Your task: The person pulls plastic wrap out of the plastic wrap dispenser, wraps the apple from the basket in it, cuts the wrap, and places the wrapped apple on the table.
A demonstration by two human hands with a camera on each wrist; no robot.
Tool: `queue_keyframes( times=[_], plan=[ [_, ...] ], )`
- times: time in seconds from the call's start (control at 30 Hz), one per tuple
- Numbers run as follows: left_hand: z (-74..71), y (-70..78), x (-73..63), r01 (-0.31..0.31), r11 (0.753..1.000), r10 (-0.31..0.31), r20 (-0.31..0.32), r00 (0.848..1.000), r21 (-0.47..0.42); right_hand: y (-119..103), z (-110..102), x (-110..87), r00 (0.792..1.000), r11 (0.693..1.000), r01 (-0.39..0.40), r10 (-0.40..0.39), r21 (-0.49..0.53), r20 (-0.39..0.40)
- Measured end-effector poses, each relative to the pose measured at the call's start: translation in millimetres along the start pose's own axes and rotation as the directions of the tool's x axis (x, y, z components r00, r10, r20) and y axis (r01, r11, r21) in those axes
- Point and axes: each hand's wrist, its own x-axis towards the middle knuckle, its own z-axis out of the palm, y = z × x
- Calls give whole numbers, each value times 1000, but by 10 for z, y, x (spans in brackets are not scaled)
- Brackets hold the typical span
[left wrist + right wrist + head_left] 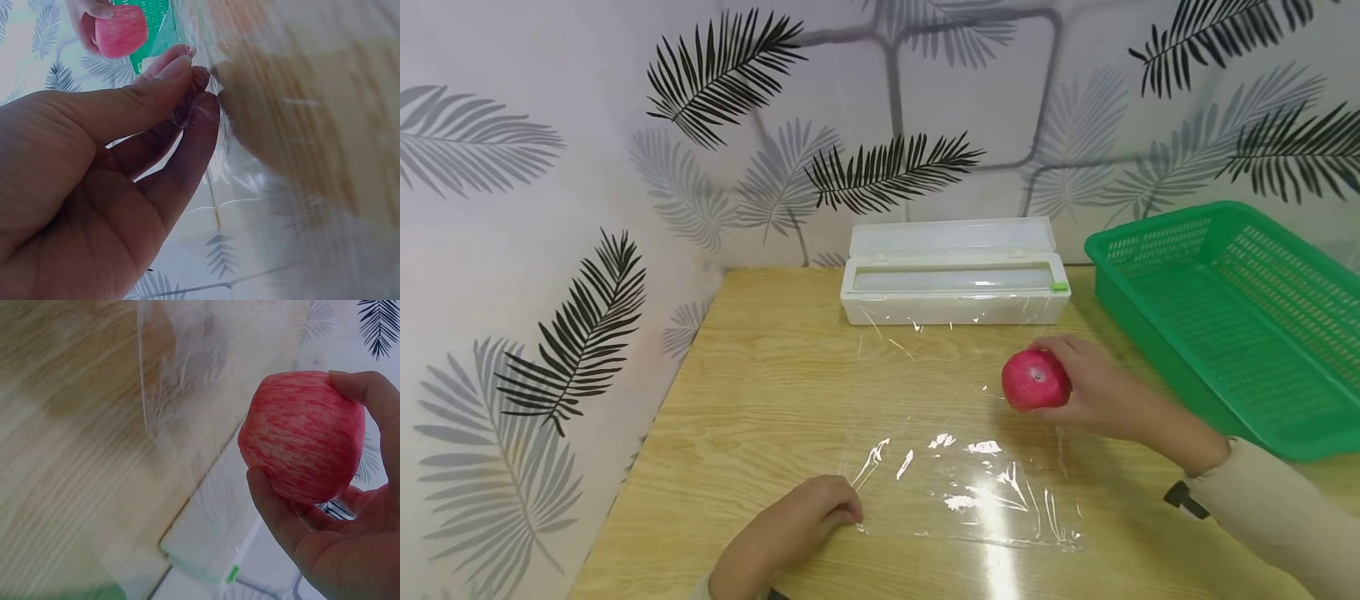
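1. Pinkish-red, pale-streaked round apple, within the right hand: gripped around its sides by thumb and curled fingers, apparently raised above the film's right-hand part. A light, even hold should suffice; leaving its underside free would spare the sheet a snag.

2. Clear, thin plastic film, at the left hand: its near left corner is pinched between thumb and fingertips, slightly bunched there in the left wrist view. From that hand the sheet extends rightward and forward, with creases and glare along its near edge. A low, steady pinch, drawn gently outward, should flatten it best; a sharp tug could wrinkle or tear it.

3. Long white box-shaped dispenser with raised lid and small green slider, ahead of both hands: the film appears to reach it. Slight tension is advisable, lest the box slide.

4. Green rectangular plastic basket with perforated sides, to the right of the right hand: the arm is best held clear of its rim.

5. Light wood-grain tabletop, beneath both hands: supports film, dispenser and basket.
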Motion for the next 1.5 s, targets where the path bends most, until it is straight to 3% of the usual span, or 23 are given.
queue_keyframes(
  times=[0.37, 0.8, 1.1, 1.5],
  plan=[
    [-2, 6, 7, 8, 1000, -8, 13, 1000, 0, -208, 408, 249, 998, 995, -11, 5, 100, 63],
    [11, -12, 24, -12, 1000, 12, -7, 1000, 5, -362, 701, 541, 997, 997, 17, -22, 71, 72],
    [-3, 3, 33, 30, 999, -30, 14, 999, 10, -360, 754, 527, 997, 995, -38, 32, 91, 69],
    [-5, 7, 45, 29, 999, -30, 33, 999, 18, -358, 778, 435, 999, 996, 10, -13, 91, 33]
  ],
)
